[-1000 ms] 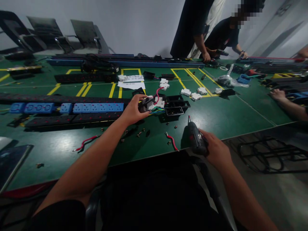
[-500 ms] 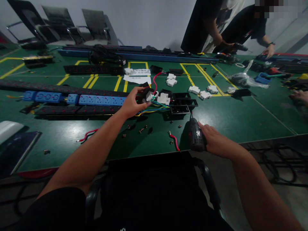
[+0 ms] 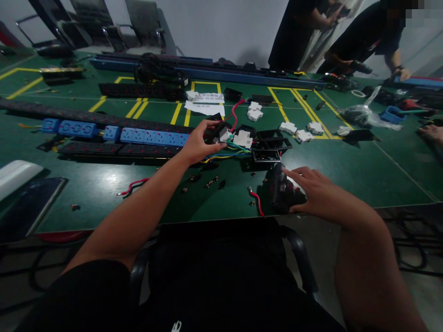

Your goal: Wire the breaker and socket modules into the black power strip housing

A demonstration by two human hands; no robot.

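Observation:
Between the thumb and fingers of my left hand (image 3: 200,144) is a small white-and-black module (image 3: 224,134) with red and green wires. My right hand (image 3: 313,189) is around a dark power screwdriver (image 3: 281,189), which is tilted over at the table's front edge. Just right of the held module sits a white block (image 3: 243,139), and beyond it are black open frames (image 3: 266,156). Blue socket blocks (image 3: 152,137) lie between black strips to the left. A short red wire (image 3: 256,201) and several small screws (image 3: 209,183) lie nearer me.
Several white modules (image 3: 288,127) lie on the green table (image 3: 346,170). Paper labels (image 3: 204,109) and a long blue rail (image 3: 242,78) are farther back. A dark panel (image 3: 31,207) lies at the left. A person (image 3: 367,44) works at the back right.
My right hand has turned the screwdriver over and away from the black frames. The view has shifted slightly, and my left hand keeps its hold on the module.

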